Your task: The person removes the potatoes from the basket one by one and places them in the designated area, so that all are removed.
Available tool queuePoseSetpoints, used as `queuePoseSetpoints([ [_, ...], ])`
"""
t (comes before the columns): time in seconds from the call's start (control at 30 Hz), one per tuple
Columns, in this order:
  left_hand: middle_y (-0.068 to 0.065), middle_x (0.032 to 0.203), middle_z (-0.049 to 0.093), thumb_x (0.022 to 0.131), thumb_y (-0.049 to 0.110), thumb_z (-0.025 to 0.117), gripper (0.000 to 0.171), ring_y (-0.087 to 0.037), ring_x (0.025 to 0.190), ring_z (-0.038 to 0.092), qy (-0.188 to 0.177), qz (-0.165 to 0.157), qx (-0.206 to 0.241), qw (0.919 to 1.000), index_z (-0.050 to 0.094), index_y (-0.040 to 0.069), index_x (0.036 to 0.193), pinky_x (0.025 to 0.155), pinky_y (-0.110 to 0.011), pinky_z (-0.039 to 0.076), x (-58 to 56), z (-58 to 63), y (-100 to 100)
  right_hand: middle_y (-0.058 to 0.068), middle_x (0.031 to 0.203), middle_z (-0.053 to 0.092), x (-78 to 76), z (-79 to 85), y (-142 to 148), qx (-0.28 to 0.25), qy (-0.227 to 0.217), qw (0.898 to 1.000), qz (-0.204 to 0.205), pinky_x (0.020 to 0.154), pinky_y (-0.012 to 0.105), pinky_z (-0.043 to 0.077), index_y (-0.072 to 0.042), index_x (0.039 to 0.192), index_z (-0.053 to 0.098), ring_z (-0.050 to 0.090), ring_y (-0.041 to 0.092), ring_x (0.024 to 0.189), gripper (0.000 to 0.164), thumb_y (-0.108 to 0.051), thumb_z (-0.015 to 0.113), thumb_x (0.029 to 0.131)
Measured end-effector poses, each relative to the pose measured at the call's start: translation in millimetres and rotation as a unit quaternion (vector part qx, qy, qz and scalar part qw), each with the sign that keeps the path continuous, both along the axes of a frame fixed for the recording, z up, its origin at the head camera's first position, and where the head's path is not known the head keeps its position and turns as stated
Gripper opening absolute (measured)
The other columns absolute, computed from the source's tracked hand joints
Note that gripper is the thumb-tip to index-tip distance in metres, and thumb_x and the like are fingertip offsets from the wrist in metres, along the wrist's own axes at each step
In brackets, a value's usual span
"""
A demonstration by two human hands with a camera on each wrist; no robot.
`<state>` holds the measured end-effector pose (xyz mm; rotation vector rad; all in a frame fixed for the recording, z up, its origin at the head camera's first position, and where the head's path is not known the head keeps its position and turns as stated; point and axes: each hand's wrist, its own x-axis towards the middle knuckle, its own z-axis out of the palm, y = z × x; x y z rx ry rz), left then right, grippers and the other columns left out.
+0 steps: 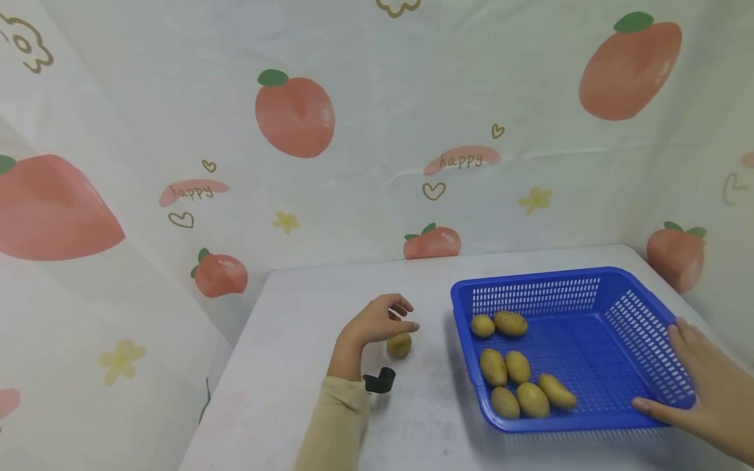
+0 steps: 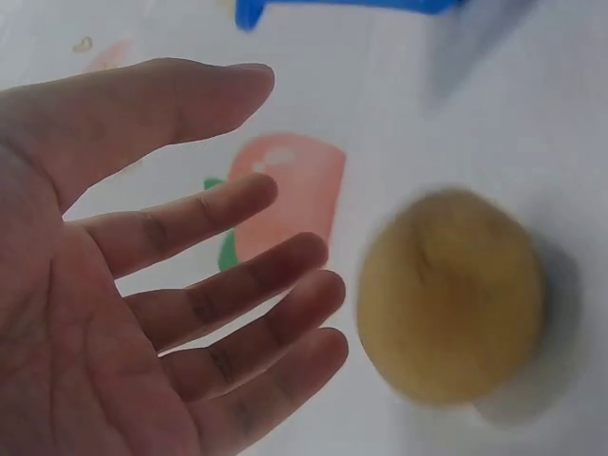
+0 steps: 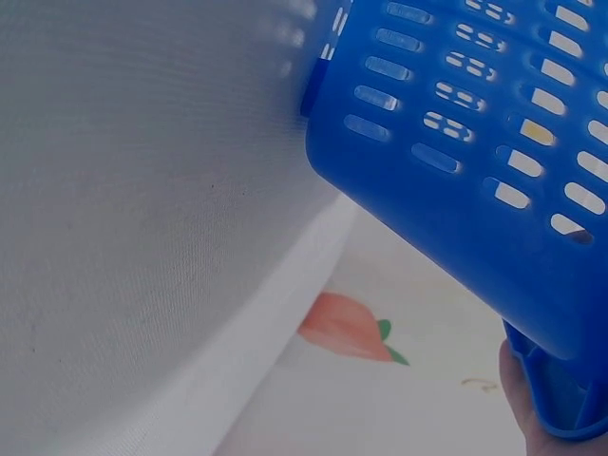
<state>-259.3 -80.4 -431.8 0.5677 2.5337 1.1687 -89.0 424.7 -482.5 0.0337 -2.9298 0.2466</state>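
My left hand (image 1: 377, 320) hovers over the white table with fingers spread and nothing in them. A single potato (image 1: 399, 345) lies on the table just below it; the left wrist view shows this potato (image 2: 451, 296) off the fingertips. At the right, my right hand (image 1: 701, 379) holds the rim of a blue plastic basket (image 1: 589, 276) by its right front corner, thumb over the front rim and fingers along the right side. Several potatoes (image 1: 533, 400) lie in the basket's left part. Only a little of the right hand (image 3: 546, 432) shows beside the rim in the right wrist view.
The white table (image 1: 294, 327) meets a printed fabric backdrop (image 1: 365, 163) at its far edge and sides. A black wrist strap piece (image 1: 379, 381) sits on the left wrist. Slotted basket walls (image 3: 427, 161) fill the upper right wrist view.
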Motion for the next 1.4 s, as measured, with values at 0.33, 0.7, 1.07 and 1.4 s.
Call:
queuePoseSetpoints([
  [0.33, -0.006, 0.125, 0.071, 0.090, 0.033, 0.083, 0.036, -0.030, 0.120, 0.068, 0.054, -0.054, 0.024, 0.9968, 0.071, 0.016, 0.120, 0.100, -0.038, 0.057, 4.2, 34.1, 42.1, 0.043, 0.165, -0.012, 2.5, 1.0, -2.2, -0.014, 0.005, 1.000, 0.008, 0.116, 0.051, -0.027, 0.016, 0.161, -0.005, -0.021, 0.054, 0.157, 0.142, -0.061, 0.082, 0.079],
  [0.7, -0.008, 0.129, 0.071, 0.092, 0.030, 0.082, 0.044, -0.025, 0.119, 0.069, 0.094, -0.136, -0.010, 0.9862, 0.067, 0.012, 0.129, 0.096, -0.024, 0.055, 7.1, 71.4, 89.2, 0.044, 0.164, -0.013, 4.6, 4.1, -4.8, -0.011, -0.023, 1.000, -0.006, 0.114, 0.067, -0.018, 0.019, 0.159, -0.004, -0.019, 0.058, 0.155, 0.140, -0.062, 0.079, 0.081],
  [1.07, 0.002, 0.125, 0.069, 0.093, 0.035, 0.082, 0.040, -0.012, 0.114, 0.067, 0.118, -0.196, -0.045, 0.9724, 0.067, 0.018, 0.125, 0.091, -0.015, 0.051, 5.7, 104.0, 134.9, 0.044, 0.165, -0.013, 4.4, 6.9, -6.0, -0.013, -0.013, 1.000, 0.006, 0.115, 0.063, -0.021, 0.019, 0.159, -0.003, -0.020, 0.056, 0.156, 0.138, -0.060, 0.080, 0.082],
  [1.4, -0.002, 0.130, 0.070, 0.093, 0.038, 0.082, 0.039, -0.007, 0.115, 0.064, 0.126, -0.231, -0.095, 0.9601, 0.069, 0.018, 0.124, 0.089, -0.013, 0.048, 2.2, 123.8, 175.1, 0.043, 0.165, -0.013, 3.7, 8.2, -4.5, -0.009, -0.011, 1.000, 0.008, 0.115, 0.065, -0.021, 0.019, 0.159, -0.004, -0.021, 0.055, 0.156, 0.138, -0.059, 0.080, 0.081],
])
